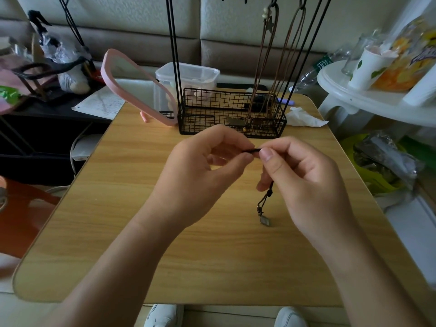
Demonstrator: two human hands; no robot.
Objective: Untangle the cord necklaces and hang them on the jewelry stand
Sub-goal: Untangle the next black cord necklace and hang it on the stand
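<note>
No wording reads clearly: the green bottle label point(322, 64) carries white letters too blurred to make out, the snack bag point(410, 55) shows purple lettering, smeared and cut off, and the printed sheet point(100, 105) beside the worktop point(141, 208) is too small to read

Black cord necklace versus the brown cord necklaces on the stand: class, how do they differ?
The black cord necklace is pinched between left hand and right hand; the brown cord necklaces hang from the jewelry stand. Black's pendant hangs over the table; the brown ones' reach the wire basket. All carry pendants.
</note>
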